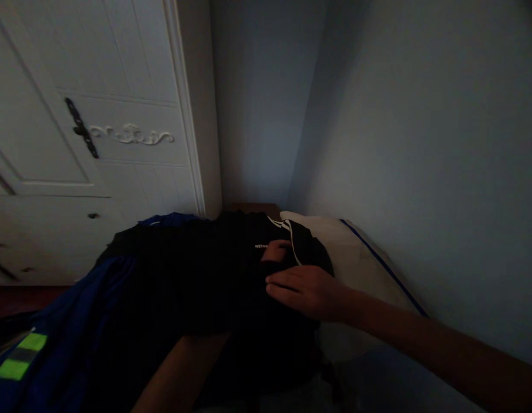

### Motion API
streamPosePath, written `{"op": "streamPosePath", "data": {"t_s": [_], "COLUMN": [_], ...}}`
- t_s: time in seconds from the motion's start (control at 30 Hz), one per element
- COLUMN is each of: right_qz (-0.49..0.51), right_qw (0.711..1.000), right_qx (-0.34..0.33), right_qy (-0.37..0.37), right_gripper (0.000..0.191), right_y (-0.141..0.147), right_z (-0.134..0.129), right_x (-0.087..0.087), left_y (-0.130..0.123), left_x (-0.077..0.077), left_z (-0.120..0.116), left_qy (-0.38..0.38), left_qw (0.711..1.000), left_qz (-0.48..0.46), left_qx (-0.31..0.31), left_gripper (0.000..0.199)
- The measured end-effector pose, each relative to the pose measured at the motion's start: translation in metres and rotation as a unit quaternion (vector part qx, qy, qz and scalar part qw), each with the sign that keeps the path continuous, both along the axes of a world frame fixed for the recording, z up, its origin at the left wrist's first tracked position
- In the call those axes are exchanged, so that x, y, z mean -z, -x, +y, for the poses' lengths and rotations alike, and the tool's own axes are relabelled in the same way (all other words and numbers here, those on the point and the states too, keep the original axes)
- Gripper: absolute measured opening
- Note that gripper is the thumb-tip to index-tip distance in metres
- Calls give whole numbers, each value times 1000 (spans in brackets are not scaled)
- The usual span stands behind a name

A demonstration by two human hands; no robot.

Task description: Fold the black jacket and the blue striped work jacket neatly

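A black sports top [223,258] with white lettering, white stripes and thin white piping is spread over a dark heap in front of me. My left forearm goes in under its lower edge. Part of my left hand [277,251] shows by the lettering, but most of its fingers are covered or too dark to read. My right hand [306,291] comes in from the right, back upward, with thumb and fingertips drawn close on the black cloth near the piping. Blue clothing [94,292] with a yellow-green reflective patch [23,357] hangs at the left.
A white cupboard [132,74] with dark metal fittings stands at the left. Behind the clothes is a pale bag-like item [347,252] with a blue edge, against the grey wall [442,143]. A brown edge [255,208] shows in the corner. The lighting is dim.
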State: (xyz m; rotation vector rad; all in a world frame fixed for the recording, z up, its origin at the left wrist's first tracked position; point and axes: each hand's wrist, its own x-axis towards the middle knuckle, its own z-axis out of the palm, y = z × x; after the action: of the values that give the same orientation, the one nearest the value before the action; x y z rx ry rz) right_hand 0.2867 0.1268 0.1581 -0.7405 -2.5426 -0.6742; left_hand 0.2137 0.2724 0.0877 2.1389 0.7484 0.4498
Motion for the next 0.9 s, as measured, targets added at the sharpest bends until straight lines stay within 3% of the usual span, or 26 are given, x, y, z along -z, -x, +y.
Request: {"op": "streamPosePath", "data": {"t_s": [0.07,0.13,0.2,0.27,0.33,0.43,0.5,0.6,0.7,0.8,0.9], "right_qz": [35,69,81,75,76,116,138,103,-31,-102,-81], "right_qw": [999,997,996,995,994,991,987,993,985,931,872], "right_qx": [-4,0,-2,-8,-24,-65,-80,-63,-73,-67,-40], "right_qy": [9,19,40,66,70,14,-20,6,154,345,481], "right_gripper": [22,23,27,32,28,15,14,17,21,63,70], "right_y": [6,7,6,4,2,1,2,6,8,-2,-27], "right_z": [-5,-7,-7,-4,-1,2,1,-5,-10,-11,-1], "right_x": [15,24,28,31,32,36,41,52,55,45,29], "left_y": [28,62,100,137,169,202,213,216,209,203,205], "left_x": [2,8,17,26,35,48,59,78,90,87,74], "left_z": [-2,-7,-20,-42,-73,-126,-158,-189,-199,-198,-194], "left_qy": [64,192,347,439,458,458,518,546,490,451,406], "left_qw": [997,977,922,856,802,775,754,763,812,838,845], "left_qz": [-27,-80,-158,-248,-336,-367,-330,-260,-202,-165,-157], "left_qx": [-23,-40,-67,-111,-186,-233,-232,-228,-245,-259,-313], "left_gripper": [52,55,58,59,56,59,69,88,92,78,55]}}
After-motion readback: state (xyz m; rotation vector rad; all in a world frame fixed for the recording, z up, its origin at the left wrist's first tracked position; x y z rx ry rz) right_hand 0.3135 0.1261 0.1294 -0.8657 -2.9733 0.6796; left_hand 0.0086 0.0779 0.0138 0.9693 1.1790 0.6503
